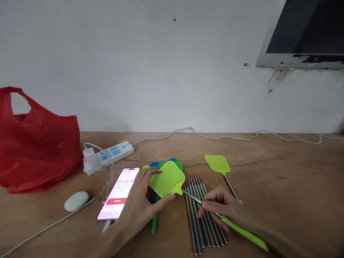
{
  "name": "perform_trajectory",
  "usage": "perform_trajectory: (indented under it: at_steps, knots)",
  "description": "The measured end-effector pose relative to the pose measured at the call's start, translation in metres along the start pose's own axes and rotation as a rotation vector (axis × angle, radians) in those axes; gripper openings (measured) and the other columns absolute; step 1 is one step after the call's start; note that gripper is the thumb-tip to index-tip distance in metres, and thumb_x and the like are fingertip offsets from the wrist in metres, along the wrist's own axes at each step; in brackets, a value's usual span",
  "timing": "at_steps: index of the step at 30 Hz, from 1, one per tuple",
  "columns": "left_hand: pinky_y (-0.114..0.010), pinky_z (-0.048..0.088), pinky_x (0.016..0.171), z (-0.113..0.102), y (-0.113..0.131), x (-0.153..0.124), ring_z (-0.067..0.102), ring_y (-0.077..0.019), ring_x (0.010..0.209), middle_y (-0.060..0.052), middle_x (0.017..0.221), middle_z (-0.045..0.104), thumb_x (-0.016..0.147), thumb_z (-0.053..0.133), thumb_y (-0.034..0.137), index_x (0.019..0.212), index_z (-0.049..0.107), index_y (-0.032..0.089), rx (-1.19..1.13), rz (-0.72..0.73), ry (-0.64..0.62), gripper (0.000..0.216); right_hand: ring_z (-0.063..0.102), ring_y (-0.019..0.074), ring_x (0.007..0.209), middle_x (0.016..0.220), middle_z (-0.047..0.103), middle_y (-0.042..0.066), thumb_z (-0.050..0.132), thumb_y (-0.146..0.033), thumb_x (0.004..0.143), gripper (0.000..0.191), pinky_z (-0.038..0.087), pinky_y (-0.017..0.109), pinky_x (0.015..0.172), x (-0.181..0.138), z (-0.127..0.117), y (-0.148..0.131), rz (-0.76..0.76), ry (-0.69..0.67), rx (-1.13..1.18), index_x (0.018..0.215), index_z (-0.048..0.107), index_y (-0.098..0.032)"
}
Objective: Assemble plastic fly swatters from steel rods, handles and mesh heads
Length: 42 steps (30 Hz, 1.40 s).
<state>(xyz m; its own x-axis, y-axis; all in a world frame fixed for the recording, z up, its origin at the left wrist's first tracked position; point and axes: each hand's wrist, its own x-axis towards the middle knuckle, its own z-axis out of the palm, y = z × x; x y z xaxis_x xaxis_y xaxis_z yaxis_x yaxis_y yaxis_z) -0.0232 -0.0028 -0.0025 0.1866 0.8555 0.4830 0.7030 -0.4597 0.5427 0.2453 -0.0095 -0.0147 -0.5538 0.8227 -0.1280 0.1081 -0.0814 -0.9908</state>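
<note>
My left hand (146, 195) grips the yellow-green head of a fly swatter (170, 179), fingers on its far edge and thumb by its neck. The swatter's metal rod is pinched in my right hand (221, 206), with the green handle running out to the lower right. Beneath this head lies a pile of swatter heads (173, 162) in blue, green and red, partly covered; a green handle (154, 224) sticks out toward me. Several metal tubes (197, 225) lie side by side under my right hand. Another yellow-green fly swatter (218, 164) rests behind that hand.
A lit phone (118, 195) showing a timer lies by my left forearm. Farther left are a white mouse-like object (76, 201) and a red plastic bag (40, 150). A power strip (115, 152) and its white cable (220, 137) lie near the wall.
</note>
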Motion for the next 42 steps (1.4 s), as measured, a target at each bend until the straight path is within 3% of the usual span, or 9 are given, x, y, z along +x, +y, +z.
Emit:
perform_trajectory:
  at_steps: [5,15,19,23,28,36,38,40,42]
  knots:
    - [-0.051,0.051,0.09,0.002,-0.003,-0.001,0.056,-0.0343,0.112,-0.008,0.118,0.061,0.085,0.067,0.059,0.119,0.053,0.027,0.028,-0.016,0.006,0.049,0.031,0.0064,0.028,0.034,0.041,-0.008,0.063,-0.058,0.085,0.047,0.02,0.02,0.034,0.0,-0.001,0.004,-0.008,0.007,0.003,0.076,0.077,-0.015]
    - [-0.048,0.05,0.093,0.001,0.002,-0.002,0.056,-0.0332,0.117,-0.009,0.126,0.056,0.086,0.069,0.051,0.118,0.05,0.027,-0.004,0.001,-0.013,0.044,0.036,0.0064,0.03,0.037,0.044,-0.007,0.064,-0.059,0.085,0.047,0.021,0.021,0.036,-0.001,0.003,0.002,0.02,0.019,-0.046,0.076,0.077,-0.015]
    - [-0.048,0.049,0.096,0.0,-0.001,-0.003,0.055,-0.0337,0.12,-0.008,0.129,0.056,0.081,0.075,0.052,0.124,0.048,0.027,-0.047,-0.009,0.012,0.056,0.034,0.0062,0.03,0.038,0.045,-0.007,0.063,-0.06,0.085,0.048,0.02,0.021,0.037,-0.002,0.004,0.002,0.015,0.046,-0.037,0.077,0.077,-0.015]
    - [-0.048,0.043,0.103,0.001,-0.003,-0.003,0.051,-0.0311,0.124,-0.008,0.133,0.055,0.089,0.067,0.047,0.134,0.043,0.028,-0.145,-0.062,0.057,0.054,0.033,0.0056,0.03,0.037,0.042,-0.008,0.063,-0.06,0.086,0.047,0.021,0.021,0.037,0.0,-0.001,0.007,0.002,0.093,-0.034,0.078,0.077,-0.015]
    - [-0.043,0.04,0.107,0.002,0.0,-0.003,0.051,-0.0275,0.127,-0.007,0.133,0.059,0.095,0.057,0.041,0.13,0.054,0.027,-0.316,-0.119,0.161,0.038,0.035,0.0065,0.028,0.035,0.042,-0.008,0.066,-0.06,0.083,0.049,0.02,0.021,0.034,0.004,-0.005,0.009,-0.014,0.023,-0.041,0.077,0.077,-0.013]
    - [-0.042,0.044,0.105,-0.004,0.009,-0.001,0.052,-0.0295,0.128,-0.005,0.136,0.061,0.09,0.061,0.044,0.134,0.055,0.029,-0.408,-0.243,0.098,0.047,0.033,0.0058,0.028,0.034,0.043,-0.008,0.066,-0.059,0.084,0.048,0.02,0.021,0.035,0.003,-0.004,0.01,-0.051,0.025,-0.034,0.078,0.079,-0.014]
    - [-0.039,0.049,0.096,-0.005,0.011,0.0,0.059,-0.0283,0.116,-0.006,0.13,0.063,0.089,0.062,0.045,0.132,0.056,0.028,-0.414,-0.254,0.094,0.047,0.032,0.0055,0.028,0.034,0.043,-0.008,0.067,-0.059,0.084,0.047,0.019,0.021,0.036,0.004,-0.005,0.012,-0.056,0.037,-0.04,0.079,0.08,-0.014]
    - [-0.033,0.056,0.076,-0.005,0.014,-0.001,0.066,-0.023,0.088,-0.006,0.116,0.066,0.089,0.063,0.048,0.135,0.054,0.027,-0.462,-0.297,0.065,0.052,0.032,0.0053,0.028,0.034,0.043,-0.007,0.067,-0.059,0.083,0.047,0.019,0.021,0.036,0.004,-0.005,0.013,-0.056,0.047,-0.039,0.079,0.081,-0.014]
    - [-0.026,0.05,0.052,-0.003,0.016,-0.004,0.059,-0.0152,0.059,-0.003,0.096,0.066,0.088,0.063,0.052,0.14,0.048,0.026,-0.55,-0.355,0.028,0.06,0.032,0.0056,0.029,0.035,0.044,-0.007,0.068,-0.06,0.082,0.048,0.019,0.022,0.036,0.004,-0.004,0.013,-0.052,0.05,-0.031,0.079,0.081,-0.014]
